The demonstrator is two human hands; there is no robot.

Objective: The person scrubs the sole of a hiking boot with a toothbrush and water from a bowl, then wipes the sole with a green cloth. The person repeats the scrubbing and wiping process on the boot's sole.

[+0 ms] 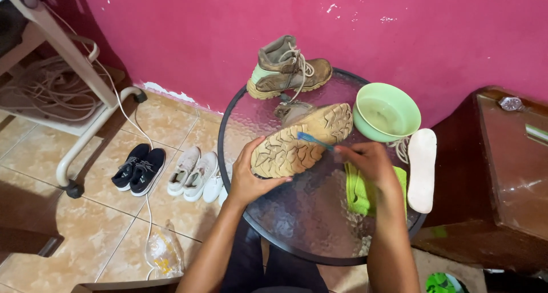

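1. The right hand (370, 160) has its fingers pinched around a small blue-handled brush (314, 140), whose head lies against the lugged tan rubber sole of a worn brown lace-up boot (302, 140).
2. The left hand (249, 177) has its fingers clenched on the heel end of that boot, thumb over the sole edge, holding it tilted sole-up just above the round glass tabletop (297, 224).
3. To scrub well, I judge short strokes along the grooves serve best, with the heel grip kept firm so the boot does not twist under the bristles.
4. Both forearms reach up from the lower edge of view, wrists bent inward toward the boot.
5. Behind the boot stands its upright brown mate (285, 70); right of the boot sits a pale green plastic bowl of water (386, 113).
6. Right of the boot and nearer, a lime-green cloth (358, 193) lies under the right wrist, a white insole (422, 167) beyond it.
7. Left of the boot, on the tiled floor, sit dark sneakers (138, 167) and white sneakers (194, 173).
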